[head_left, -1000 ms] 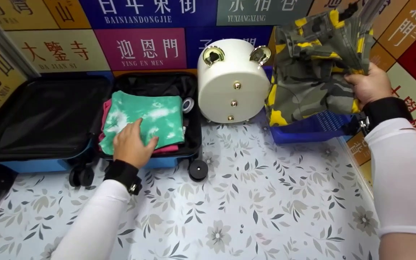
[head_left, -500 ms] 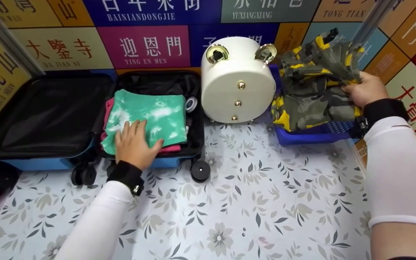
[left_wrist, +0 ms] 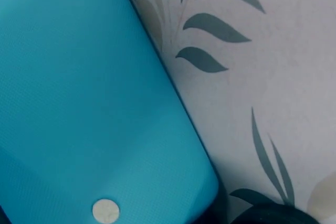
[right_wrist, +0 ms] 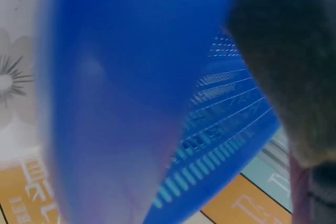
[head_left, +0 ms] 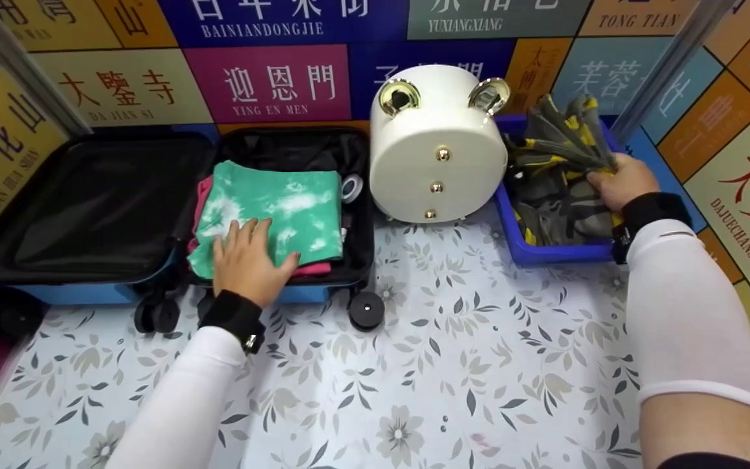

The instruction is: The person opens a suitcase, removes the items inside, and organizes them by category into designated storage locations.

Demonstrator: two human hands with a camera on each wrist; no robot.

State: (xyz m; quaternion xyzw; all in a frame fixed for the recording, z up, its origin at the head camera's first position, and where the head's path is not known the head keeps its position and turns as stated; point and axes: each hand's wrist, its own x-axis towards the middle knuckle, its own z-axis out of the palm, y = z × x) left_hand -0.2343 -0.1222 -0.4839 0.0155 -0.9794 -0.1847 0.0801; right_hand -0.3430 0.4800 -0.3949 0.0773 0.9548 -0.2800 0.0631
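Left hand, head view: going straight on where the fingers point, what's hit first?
The green cloth under the left hand; contact depth is hard to judge. If it skimmed over that, likely the black lining at the suitcase's far side.

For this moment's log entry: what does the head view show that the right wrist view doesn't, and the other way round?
Only the head view: the open suitcase, the left hand on the green tie-dye cloth, and the white case with gold ears.

Only the right wrist view: rows of slots inside the blue basket.

Both: the basket, the floral surface, lettered wall panels and, though blurred at the wrist, probably the camouflage cloth.
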